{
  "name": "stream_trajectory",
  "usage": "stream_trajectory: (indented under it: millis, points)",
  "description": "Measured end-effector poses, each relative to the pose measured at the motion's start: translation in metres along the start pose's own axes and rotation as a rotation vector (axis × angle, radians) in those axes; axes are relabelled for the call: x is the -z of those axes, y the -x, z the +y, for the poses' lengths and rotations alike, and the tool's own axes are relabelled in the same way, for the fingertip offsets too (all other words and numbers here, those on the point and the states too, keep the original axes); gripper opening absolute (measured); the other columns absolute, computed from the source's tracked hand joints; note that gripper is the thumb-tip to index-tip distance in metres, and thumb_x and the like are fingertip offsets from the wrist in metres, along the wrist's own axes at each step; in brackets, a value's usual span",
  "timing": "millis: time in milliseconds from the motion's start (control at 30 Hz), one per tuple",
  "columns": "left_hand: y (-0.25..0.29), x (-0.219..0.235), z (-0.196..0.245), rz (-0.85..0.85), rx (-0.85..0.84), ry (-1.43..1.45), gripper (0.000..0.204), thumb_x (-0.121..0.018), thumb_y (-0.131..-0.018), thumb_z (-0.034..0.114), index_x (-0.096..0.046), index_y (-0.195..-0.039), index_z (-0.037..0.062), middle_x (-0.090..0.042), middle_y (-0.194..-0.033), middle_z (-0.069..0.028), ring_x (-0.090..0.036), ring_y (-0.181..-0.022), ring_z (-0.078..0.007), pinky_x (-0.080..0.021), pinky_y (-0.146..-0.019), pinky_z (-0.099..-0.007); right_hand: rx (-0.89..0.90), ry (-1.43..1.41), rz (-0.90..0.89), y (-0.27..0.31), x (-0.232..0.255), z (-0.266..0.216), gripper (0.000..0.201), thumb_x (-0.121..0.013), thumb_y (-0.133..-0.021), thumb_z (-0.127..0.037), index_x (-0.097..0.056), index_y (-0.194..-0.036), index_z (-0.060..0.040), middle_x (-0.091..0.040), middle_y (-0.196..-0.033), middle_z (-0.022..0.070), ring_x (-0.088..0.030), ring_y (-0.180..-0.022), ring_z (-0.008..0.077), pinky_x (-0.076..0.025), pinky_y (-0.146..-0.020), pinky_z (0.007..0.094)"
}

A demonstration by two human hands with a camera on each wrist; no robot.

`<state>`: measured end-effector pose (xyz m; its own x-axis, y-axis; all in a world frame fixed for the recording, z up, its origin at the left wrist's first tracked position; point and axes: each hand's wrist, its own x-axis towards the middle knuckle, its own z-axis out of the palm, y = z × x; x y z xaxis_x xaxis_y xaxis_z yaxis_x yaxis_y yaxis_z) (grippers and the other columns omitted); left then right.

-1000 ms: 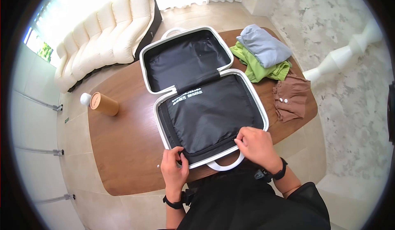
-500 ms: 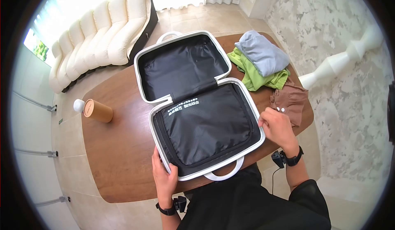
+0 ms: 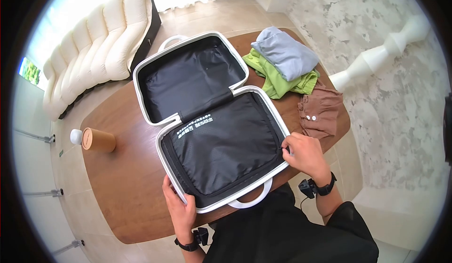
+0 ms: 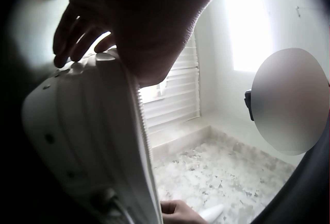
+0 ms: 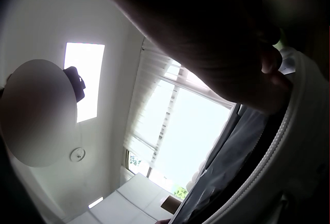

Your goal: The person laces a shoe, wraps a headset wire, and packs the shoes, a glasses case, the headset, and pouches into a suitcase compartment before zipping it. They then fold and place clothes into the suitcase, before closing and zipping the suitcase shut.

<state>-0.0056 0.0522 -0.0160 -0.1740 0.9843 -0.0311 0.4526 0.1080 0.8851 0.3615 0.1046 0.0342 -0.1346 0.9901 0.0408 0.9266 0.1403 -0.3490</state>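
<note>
An open white suitcase [image 3: 162, 161] with black lining lies on the table, its lid folded back; a black fabric panel [image 3: 226, 145] with white print covers the near half. My left hand [image 3: 181, 211] holds the near left corner, thumb on the rim and fingers along the outer side; the left wrist view shows this hand [image 4: 134, 28] over the white shell [image 4: 93, 126]. At the right side of the near half, my right hand [image 3: 306, 154] has curled fingers pinching something small and dark at the panel's edge. In the right wrist view the fingertips [image 5: 276, 74] are at the rim, partly in shadow.
Grey-blue [image 3: 285, 53] and green [image 3: 278, 79] folded clothes lie at the table's back right, with a brown garment [image 3: 322, 110] in front of them. A brown cylinder [image 3: 99, 140] with a white-topped item [image 3: 76, 137] stands left. A cream sofa [image 3: 101, 41] is beyond the table.
From the near edge, my right hand has moved around to the suitcase's right side. My left hand has shifted from the inner near edge to the outer left corner. The head view has shifted.
</note>
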Motion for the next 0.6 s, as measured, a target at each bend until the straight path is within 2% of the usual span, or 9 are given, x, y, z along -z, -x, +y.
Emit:
stream_trajectory:
  millis: [67, 300, 600]
  points:
    - [0.0, 0.0, -0.003, -0.002, 0.002, 0.009, 0.072, -0.049, -0.081, -0.002, -0.035, -0.152, -0.0063, -0.05, -0.142, -0.0247, -0.057, -0.124, -0.0361, -0.042, -0.111, -0.0412, -0.028, 0.042, -0.032, -0.004, 0.006, -0.004, 0.011, -0.075, -0.083, -0.019, -0.069, -0.087, -0.0103, -0.063, -0.081, 0.0061, -0.067, -0.075, 0.0281, -0.052, -0.065, 0.04]
    - [0.002, 0.001, -0.009, 0.002, 0.0, 0.045, 0.075, -0.05, -0.081, -0.002, -0.035, -0.154, -0.0042, -0.052, -0.14, -0.0231, -0.059, -0.121, -0.0343, -0.044, -0.109, -0.0409, 0.069, -0.052, -0.094, -0.022, 0.02, 0.007, 0.009, -0.076, -0.082, -0.013, -0.068, -0.084, -0.01, -0.063, -0.082, 0.0068, -0.067, -0.074, 0.0291, -0.052, -0.065, 0.0413]
    - [0.003, 0.005, -0.006, -0.002, -0.013, 0.059, 0.076, -0.054, -0.082, -0.002, -0.037, -0.156, -0.0012, -0.056, -0.135, -0.0208, -0.063, -0.116, -0.0327, -0.05, -0.103, -0.0405, 0.356, 0.227, 0.121, -0.114, -0.01, 0.013, 0.017, -0.076, -0.081, -0.012, -0.061, -0.083, -0.0065, -0.061, -0.083, 0.0095, -0.067, -0.076, 0.0326, -0.053, -0.064, 0.044]
